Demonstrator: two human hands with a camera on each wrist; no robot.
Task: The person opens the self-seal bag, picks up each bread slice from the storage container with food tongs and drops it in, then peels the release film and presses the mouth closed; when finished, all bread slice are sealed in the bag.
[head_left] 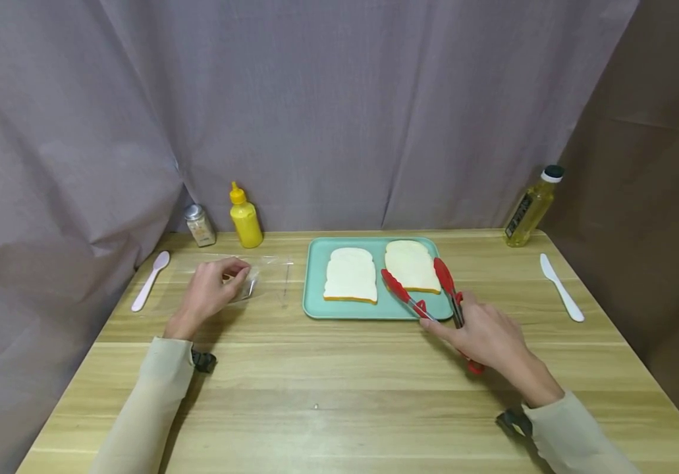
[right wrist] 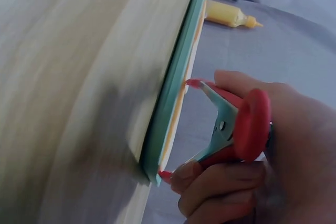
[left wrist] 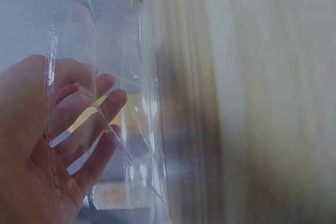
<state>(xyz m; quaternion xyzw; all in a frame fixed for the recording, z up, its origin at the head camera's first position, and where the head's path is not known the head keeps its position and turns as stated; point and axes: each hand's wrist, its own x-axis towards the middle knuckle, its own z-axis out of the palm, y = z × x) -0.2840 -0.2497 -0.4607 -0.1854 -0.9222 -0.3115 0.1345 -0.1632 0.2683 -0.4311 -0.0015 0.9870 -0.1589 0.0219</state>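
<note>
My left hand [head_left: 211, 286] is over a clear plastic bag [head_left: 276, 273] at the left of the table. In the left wrist view its thumb and a fingertip meet at the film, pinching the bag [left wrist: 139, 171], part of which stands up off the table. My right hand [head_left: 490, 332] grips red-tipped tongs [head_left: 398, 286], their arms spread. One tong tip is at each side of the right bread slice [head_left: 410, 263]. Another bread slice [head_left: 350, 276] lies left of it on the green tray [head_left: 314, 306]. In the right wrist view the tongs [right wrist: 226, 124] reach the tray's edge.
A spice jar [head_left: 201, 227] and a yellow squeeze bottle [head_left: 246, 220] stand behind the bag. A pink spoon [head_left: 151, 282] lies far left. At the right are an oil bottle [head_left: 530, 209] and a white knife [head_left: 561, 288]. Grey curtain [head_left: 345, 118] hangs behind the table.
</note>
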